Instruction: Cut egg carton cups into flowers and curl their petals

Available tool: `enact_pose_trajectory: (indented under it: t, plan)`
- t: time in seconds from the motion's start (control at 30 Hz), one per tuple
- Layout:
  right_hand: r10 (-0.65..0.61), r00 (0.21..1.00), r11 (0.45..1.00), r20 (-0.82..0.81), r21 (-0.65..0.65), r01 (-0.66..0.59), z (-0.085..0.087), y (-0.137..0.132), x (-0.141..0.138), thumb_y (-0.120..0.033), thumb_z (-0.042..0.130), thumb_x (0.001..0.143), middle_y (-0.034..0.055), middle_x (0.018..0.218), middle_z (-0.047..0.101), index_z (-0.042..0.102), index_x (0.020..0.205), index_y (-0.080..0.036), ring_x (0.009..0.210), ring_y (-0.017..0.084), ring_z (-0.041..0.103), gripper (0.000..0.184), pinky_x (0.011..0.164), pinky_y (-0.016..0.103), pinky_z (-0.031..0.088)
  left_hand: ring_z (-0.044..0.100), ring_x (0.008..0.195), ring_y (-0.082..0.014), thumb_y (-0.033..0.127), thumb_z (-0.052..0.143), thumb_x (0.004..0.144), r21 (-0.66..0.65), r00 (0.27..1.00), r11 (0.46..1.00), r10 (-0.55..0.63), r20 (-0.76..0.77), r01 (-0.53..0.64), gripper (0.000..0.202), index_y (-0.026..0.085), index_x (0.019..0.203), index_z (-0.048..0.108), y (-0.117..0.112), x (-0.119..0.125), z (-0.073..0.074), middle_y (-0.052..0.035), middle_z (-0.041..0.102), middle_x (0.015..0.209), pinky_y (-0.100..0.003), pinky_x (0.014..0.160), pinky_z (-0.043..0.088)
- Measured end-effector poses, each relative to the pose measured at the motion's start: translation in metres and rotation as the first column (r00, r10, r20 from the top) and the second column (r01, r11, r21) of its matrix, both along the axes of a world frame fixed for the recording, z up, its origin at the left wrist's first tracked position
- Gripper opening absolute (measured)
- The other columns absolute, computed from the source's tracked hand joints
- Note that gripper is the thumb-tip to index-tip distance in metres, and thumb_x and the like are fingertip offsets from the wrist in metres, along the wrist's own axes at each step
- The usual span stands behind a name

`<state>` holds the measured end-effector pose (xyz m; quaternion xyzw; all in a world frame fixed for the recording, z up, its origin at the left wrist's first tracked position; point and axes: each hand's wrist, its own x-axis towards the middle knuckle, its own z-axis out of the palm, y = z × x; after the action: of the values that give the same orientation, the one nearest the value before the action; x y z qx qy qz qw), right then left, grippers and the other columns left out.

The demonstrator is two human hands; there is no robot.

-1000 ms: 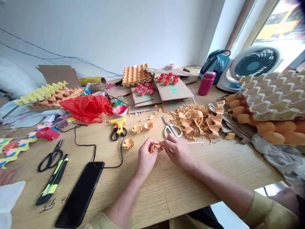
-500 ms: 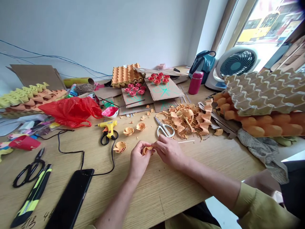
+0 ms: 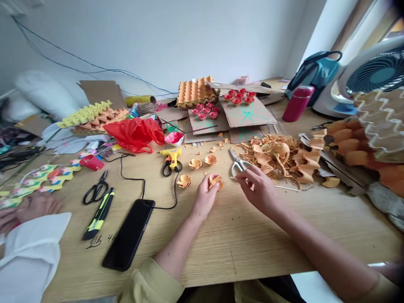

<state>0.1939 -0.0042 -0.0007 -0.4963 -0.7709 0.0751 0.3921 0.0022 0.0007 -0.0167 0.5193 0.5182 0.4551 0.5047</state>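
Note:
My left hand [image 3: 204, 198] is closed on a small orange paper flower [image 3: 216, 182], held just above the wooden table [image 3: 252, 246]. My right hand [image 3: 258, 190] is off the flower, a little to its right. Its thumb and forefinger are pinched together beside the handles of the white-handled scissors [image 3: 237, 163]; I cannot make out what they hold. A thin white stick [image 3: 286, 188] shows from under that hand. Three finished orange flowers [image 3: 195, 163] lie just beyond my left hand.
Orange scraps [image 3: 277, 156] are piled right of the scissors, with egg trays [image 3: 362, 139] and a fan [image 3: 372, 71] behind. A yellow glue gun [image 3: 172, 155], phone [image 3: 129, 233], black scissors [image 3: 96, 191] and knife [image 3: 99, 214] lie left. Another person's hand [image 3: 31, 206] and white sleeve [image 3: 31, 252] rest at the left edge.
My right hand has let go of the flower and moved right toward the scissors. The left hand keeps the flower. The view swung left, bringing another person's hand into view.

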Motion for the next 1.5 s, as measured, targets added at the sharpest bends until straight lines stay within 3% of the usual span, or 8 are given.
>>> enact_pose_trajectory:
  t: [0.1, 0.33, 0.6, 0.77, 0.97, 1.13, 1.4, 1.5]
  plan:
    - [0.045, 0.998, 0.998, -0.05, -0.051, -0.047, 0.001, -0.001, 0.0, -0.022, 0.054, 0.095, 0.0016, 0.086, 0.058, 0.063, 0.089, -0.021, 0.06, 0.011, 0.054, 0.01, 0.061, 0.024, 0.043, 0.066, 0.087, -0.0152, 0.019, 0.059, 0.086, 0.022, 1.0, 0.999, 0.027, 0.002, -0.027, 0.029, 0.018, 0.115, 0.063, -0.001, 0.001, 0.002, -0.0076, 0.07, 0.107, -0.023, 0.072, 0.052]
    - [0.078, 0.997, 0.983, -0.028, -0.163, -0.081, -0.003, -0.008, -0.013, -0.023, 0.053, 0.095, 0.002, 0.086, 0.06, 0.067, 0.099, -0.02, 0.057, 0.011, 0.055, 0.015, 0.059, 0.025, 0.043, 0.064, 0.111, -0.0184, 0.003, 0.051, 0.083, 0.138, 0.997, 0.99, 0.003, -0.072, 0.007, 0.04, 0.018, 0.119, 0.059, -0.005, 0.006, 0.001, -0.0092, 0.066, 0.123, -0.033, 0.1, 0.049]
    - [0.02, 0.997, 0.986, 0.078, -0.169, -0.007, -0.009, -0.009, -0.018, -0.023, 0.053, 0.094, 0.0022, 0.087, 0.061, 0.069, 0.1, -0.02, 0.056, 0.01, 0.053, 0.017, 0.057, 0.024, 0.038, 0.066, 0.096, -0.0167, 0.008, 0.056, 0.086, 0.195, 0.991, 0.979, -0.029, -0.13, 0.054, 0.032, 0.019, 0.116, 0.058, -0.012, 0.015, -0.003, -0.008, 0.068, 0.111, -0.029, 0.086, 0.053]
    - [-0.033, 0.988, 0.987, 0.153, -0.153, 0.056, -0.009, -0.008, -0.017, -0.023, 0.054, 0.094, 0.0023, 0.089, 0.062, 0.07, 0.096, -0.022, 0.057, 0.01, 0.052, 0.017, 0.056, 0.024, 0.034, 0.067, 0.091, -0.0158, 0.01, 0.062, 0.083, 0.15, 0.995, 0.986, -0.063, -0.074, 0.073, 0.035, 0.019, 0.117, 0.057, -0.013, 0.018, -0.002, -0.007, 0.068, 0.106, -0.027, 0.08, 0.055]
    - [-0.035, 0.984, 0.99, 0.174, -0.13, 0.058, -0.007, -0.009, -0.017, -0.024, 0.052, 0.096, 0.002, 0.087, 0.06, 0.071, 0.095, -0.022, 0.057, 0.01, 0.051, 0.019, 0.055, 0.023, 0.034, 0.066, 0.089, -0.0177, 0.019, 0.057, 0.088, 0.051, 0.996, 0.995, -0.086, 0.024, 0.084, 0.025, 0.018, 0.113, 0.059, -0.014, 0.017, -0.003, -0.0088, 0.067, 0.107, -0.024, 0.064, 0.058]
    - [-0.025, 0.983, 0.992, 0.181, -0.117, 0.047, -0.008, -0.009, -0.016, -0.024, 0.053, 0.097, 0.0015, 0.085, 0.06, 0.073, 0.096, -0.024, 0.057, 0.01, 0.052, 0.02, 0.056, 0.024, 0.034, 0.067, 0.088, -0.0172, 0.026, 0.055, 0.092, 0.059, 0.996, 0.995, -0.087, 0.005, 0.087, 0.02, 0.019, 0.11, 0.062, -0.013, 0.015, -0.003, -0.0071, 0.069, 0.106, -0.024, 0.066, 0.058]
    - [-0.005, 0.979, 0.991, 0.204, -0.127, 0.031, -0.001, -0.007, -0.02, -0.022, 0.052, 0.097, 0.0019, 0.088, 0.06, 0.073, 0.106, -0.026, 0.057, 0.011, 0.049, 0.023, 0.055, 0.024, 0.033, 0.064, 0.08, -0.0147, 0.021, 0.047, 0.096, 0.173, 0.985, 0.982, -0.046, -0.164, 0.074, 0.019, 0.021, 0.107, 0.063, -0.013, 0.011, -0.004, -0.0036, 0.071, 0.095, -0.023, 0.071, 0.052]
    - [0.005, 0.977, 0.99, 0.212, -0.138, 0.025, 0.0, -0.006, -0.02, -0.022, 0.053, 0.096, 0.0012, 0.087, 0.059, 0.073, 0.105, -0.027, 0.055, 0.01, 0.047, 0.023, 0.054, 0.024, 0.032, 0.066, 0.085, -0.0152, 0.017, 0.045, 0.096, 0.211, 0.978, 0.976, -0.013, -0.21, 0.059, 0.021, 0.021, 0.107, 0.062, -0.013, 0.01, -0.001, -0.0033, 0.072, 0.099, -0.025, 0.078, 0.051]
